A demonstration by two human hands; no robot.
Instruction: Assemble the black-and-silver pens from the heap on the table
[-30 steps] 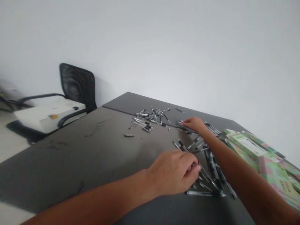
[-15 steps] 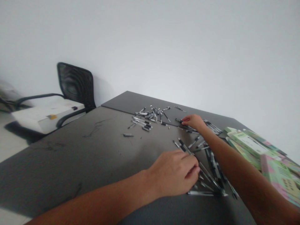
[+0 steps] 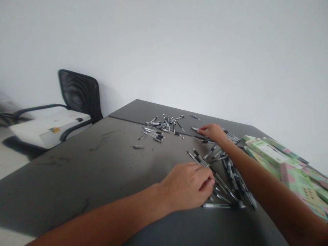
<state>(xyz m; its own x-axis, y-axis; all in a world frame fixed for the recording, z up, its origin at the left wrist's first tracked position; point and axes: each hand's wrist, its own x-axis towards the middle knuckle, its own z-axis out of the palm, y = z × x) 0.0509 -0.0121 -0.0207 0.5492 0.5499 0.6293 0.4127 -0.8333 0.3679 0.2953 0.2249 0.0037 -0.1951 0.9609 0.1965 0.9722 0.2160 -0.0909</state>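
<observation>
Black-and-silver pens point(image 3: 227, 182) lie in loose heaps on the dark table point(image 3: 77, 181); the left hand point(image 3: 186, 186) curls nearly closed over them, any grip hidden by its fingers; the right hand point(image 3: 211, 133) rests half-open across more pens.

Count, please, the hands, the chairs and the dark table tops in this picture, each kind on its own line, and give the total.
Hands: 2 (left hand, right hand)
Chairs: 1 (black mesh-back chair)
Dark table tops: 2 (near table top, far table top)
Total: 5
</observation>
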